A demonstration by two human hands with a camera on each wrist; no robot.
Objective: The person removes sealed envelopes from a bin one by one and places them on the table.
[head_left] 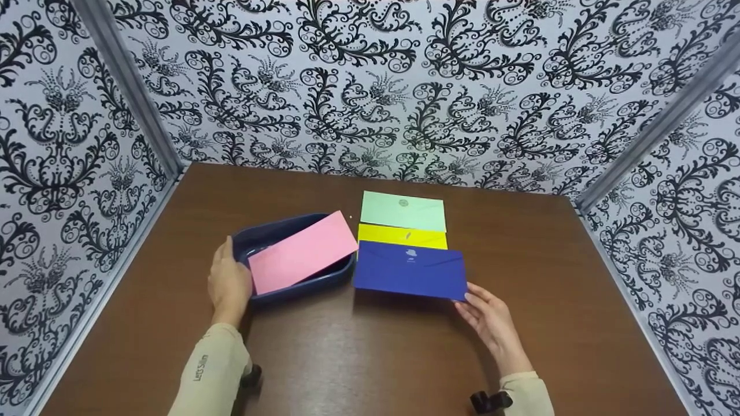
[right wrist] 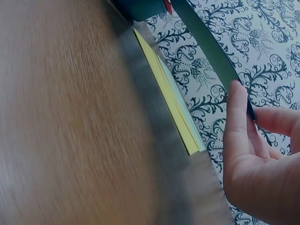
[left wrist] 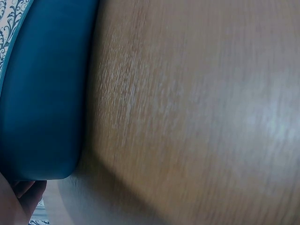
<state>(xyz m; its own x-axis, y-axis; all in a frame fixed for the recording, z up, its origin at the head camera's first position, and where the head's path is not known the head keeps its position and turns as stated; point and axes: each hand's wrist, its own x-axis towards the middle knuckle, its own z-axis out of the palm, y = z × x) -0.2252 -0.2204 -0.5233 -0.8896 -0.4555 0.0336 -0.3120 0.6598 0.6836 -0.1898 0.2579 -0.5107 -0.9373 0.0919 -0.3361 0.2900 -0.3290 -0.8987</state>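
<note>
My left hand [head_left: 230, 283] grips the left end of a dark blue oval tray [head_left: 309, 283]. In the left wrist view the side of the tray [left wrist: 44, 93] fills the left edge, with some fingers [left wrist: 30, 194] at its lower end. A pink envelope [head_left: 303, 251] lies slanted in the tray, its right end resting over the rim. With thumb and fingers my right hand [head_left: 491, 323] pinches the lower right corner of a blue envelope [head_left: 407, 271]. The right wrist view shows this envelope [right wrist: 211, 47] raised above the table.
Behind the blue envelope lie a yellow envelope [head_left: 384, 232] and a mint green envelope [head_left: 403, 212], on the brown wooden table [head_left: 324, 358]. Patterned black and white panels [head_left: 370, 86] with grey posts [head_left: 130, 86] stand round the back and sides.
</note>
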